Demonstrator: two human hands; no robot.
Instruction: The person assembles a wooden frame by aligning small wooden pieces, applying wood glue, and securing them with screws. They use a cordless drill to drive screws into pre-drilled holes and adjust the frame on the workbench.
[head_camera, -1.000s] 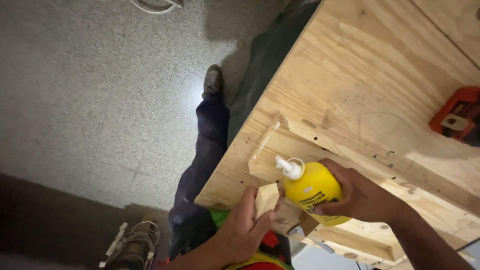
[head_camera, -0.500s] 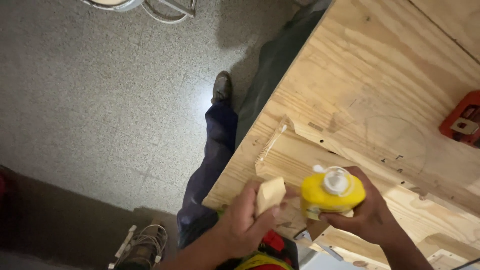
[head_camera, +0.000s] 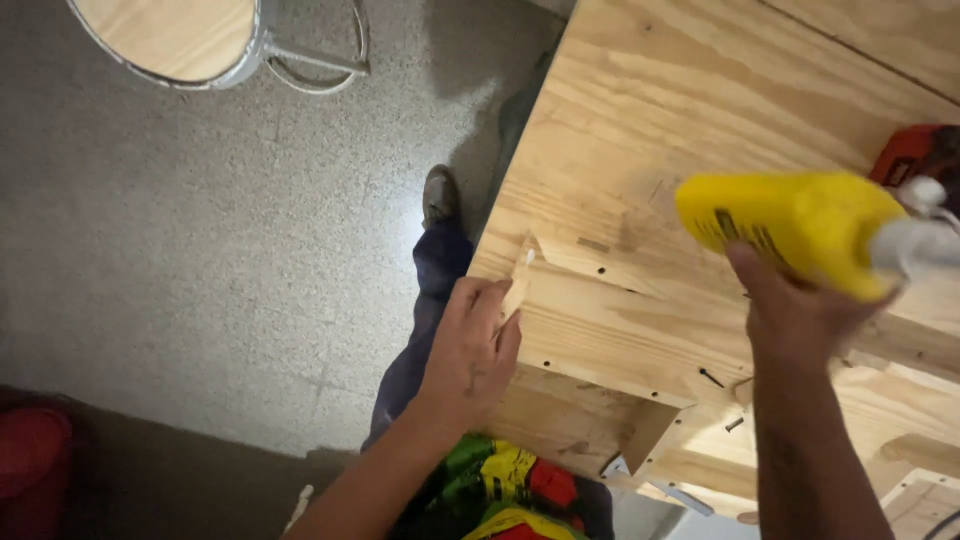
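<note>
My left hand (head_camera: 472, 345) presses a small light wooden block (head_camera: 517, 285) against the near edge of a plywood structure (head_camera: 640, 200), fingers closed around the piece. My right hand (head_camera: 795, 315) grips a yellow glue bottle (head_camera: 790, 228) with a white nozzle, lifted above the wood and tipped sideways, nozzle pointing right. A pale smear of glue shows by the block on the plywood edge.
An orange power tool (head_camera: 915, 155) lies at the right edge of the plywood. Loose dark screws (head_camera: 712, 378) rest on the wood near my right wrist. A round wooden stool with a metal frame (head_camera: 190, 35) stands on the grey floor. My leg and shoe (head_camera: 438, 200) are below.
My right hand lifted the glue bottle up and to the right, away from the block. My left hand moved the block onto the plywood edge. The view shifted down and left.
</note>
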